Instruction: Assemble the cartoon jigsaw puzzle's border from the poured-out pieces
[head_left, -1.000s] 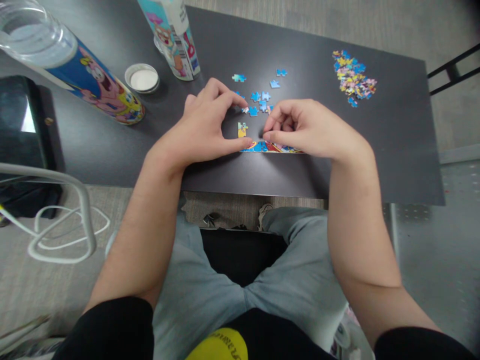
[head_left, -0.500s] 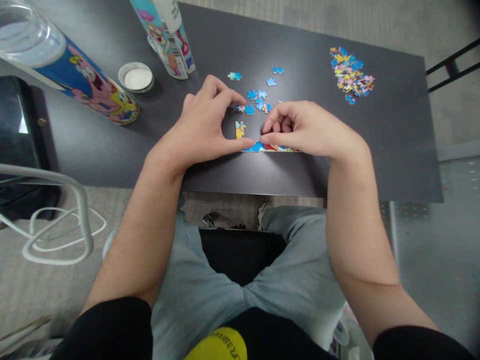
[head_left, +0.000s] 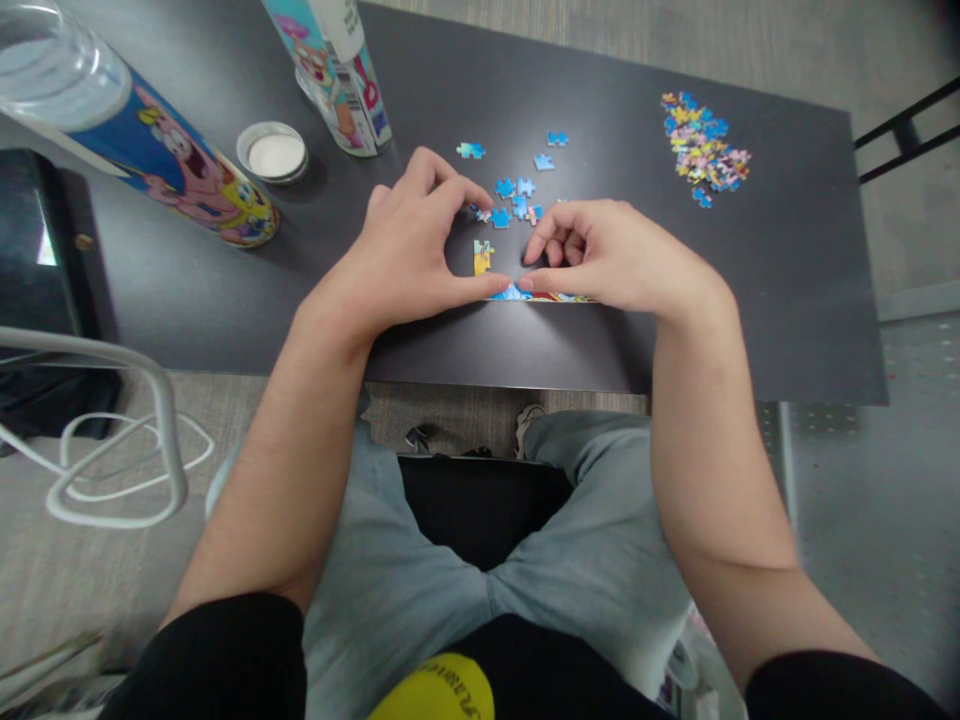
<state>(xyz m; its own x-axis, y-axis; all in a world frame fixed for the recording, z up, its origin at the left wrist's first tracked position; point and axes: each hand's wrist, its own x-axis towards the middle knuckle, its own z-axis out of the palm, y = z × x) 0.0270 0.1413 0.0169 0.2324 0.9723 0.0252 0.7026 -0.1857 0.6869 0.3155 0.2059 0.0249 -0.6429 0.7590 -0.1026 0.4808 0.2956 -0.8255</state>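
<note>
My left hand (head_left: 416, 245) is over the dark table with its fingers spread. Its thumb tip rests on the left end of a strip of jigsaw puzzle pieces (head_left: 514, 292), blue there and red further right. On that same strip lies the thumb of my right hand (head_left: 600, 255), close to the left thumb. My right fingers curl above the table, a visible gap between index finger and thumb. Part of the strip is hidden under both thumbs. A yellow puzzle piece (head_left: 482, 259) stands just above the strip's left end. Several loose blue pieces (head_left: 519, 205) lie beyond, between the hands.
A heap of mixed puzzle pieces (head_left: 705, 145) lies at the table's far right. On the left are a clear-topped cartoon tube (head_left: 187, 170), a white lid (head_left: 274, 153) and a second printed tube (head_left: 337, 90). The table's front edge (head_left: 510, 386) runs close before me.
My thumbs have come slightly closer together along the strip. The strip's right part has shifted a little left. The loose pieces, heap and tubes look the same.
</note>
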